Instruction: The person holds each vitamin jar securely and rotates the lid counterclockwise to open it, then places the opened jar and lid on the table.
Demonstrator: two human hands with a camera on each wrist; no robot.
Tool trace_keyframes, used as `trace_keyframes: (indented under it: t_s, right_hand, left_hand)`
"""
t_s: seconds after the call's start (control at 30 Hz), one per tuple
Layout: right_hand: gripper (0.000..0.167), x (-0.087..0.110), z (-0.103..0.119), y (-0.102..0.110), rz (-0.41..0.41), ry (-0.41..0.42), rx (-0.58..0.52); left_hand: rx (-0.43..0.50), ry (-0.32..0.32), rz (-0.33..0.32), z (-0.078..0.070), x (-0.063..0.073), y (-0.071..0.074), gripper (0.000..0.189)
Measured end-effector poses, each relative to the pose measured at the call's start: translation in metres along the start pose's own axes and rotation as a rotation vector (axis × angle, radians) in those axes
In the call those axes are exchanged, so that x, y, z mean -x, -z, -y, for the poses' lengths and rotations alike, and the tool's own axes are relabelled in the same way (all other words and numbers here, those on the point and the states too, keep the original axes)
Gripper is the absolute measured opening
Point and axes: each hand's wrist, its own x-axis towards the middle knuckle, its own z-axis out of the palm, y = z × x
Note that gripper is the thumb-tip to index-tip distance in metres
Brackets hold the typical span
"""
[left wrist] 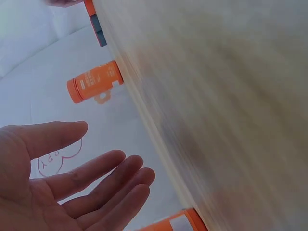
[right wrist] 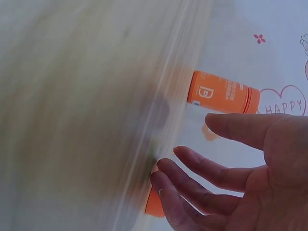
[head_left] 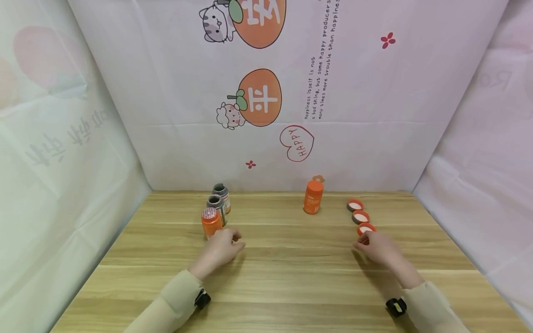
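My left hand (head_left: 220, 246) is by an orange bottle (head_left: 212, 221) with a pale patterned top, at the front of a row on the left. Its thumb and fingers are apart and hold nothing in the left wrist view. Behind that bottle stand two uncapped grey-necked bottles (head_left: 217, 203). My right hand (head_left: 376, 247) is just in front of the nearest orange cap (head_left: 366, 228); whether it touches it I cannot tell. Loosely bent fingers (right wrist: 207, 168) hold nothing visible in the right wrist view. Two more caps (head_left: 360, 217) lie behind, pale insides up.
A capped orange bottle (head_left: 313, 198) stands upright near the back of the wooden table (head_left: 287, 277), between the left row and the caps. A white printed cloth (head_left: 358, 138) rises behind the table, with more cloth at both sides.
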Motion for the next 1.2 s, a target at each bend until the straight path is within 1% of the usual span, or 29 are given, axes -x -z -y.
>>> trace_keyframes:
  t_s: [0.23, 0.47, 0.53, 0.7, 0.83, 1.07, 1.2]
  right_hand:
    - [0.030, -0.010, 0.009, -0.007, 0.009, -0.015, -0.054]
    - [0.031, -0.020, 0.016, -0.012, 0.009, 0.001, -0.070]
    - [0.032, -0.022, 0.019, -0.014, 0.009, -0.011, -0.076]
    - [0.034, -0.027, 0.026, -0.016, 0.017, -0.039, -0.089]
    - [0.036, -0.033, 0.029, -0.016, 0.026, -0.028, -0.096]
    - [0.040, -0.040, 0.033, -0.021, 0.024, 0.002, -0.132]
    - [0.040, -0.043, 0.035, -0.022, 0.019, 0.036, -0.145]
  left_hand:
    - [0.013, -0.022, 0.001, -0.012, -0.014, -0.007, 0.029]
    - [0.002, -0.079, -0.037, -0.022, -0.028, -0.016, 0.029]
    - [0.010, -0.090, -0.028, -0.026, -0.032, -0.018, 0.030]
    - [0.031, -0.078, 0.023, -0.033, -0.040, -0.024, 0.034]
    - [0.048, -0.079, 0.037, -0.037, -0.048, -0.029, 0.035]
    - [0.086, -0.119, 0.023, -0.045, -0.060, -0.037, 0.034]
    - [0.085, -0.114, 0.023, -0.049, -0.066, -0.040, 0.035]
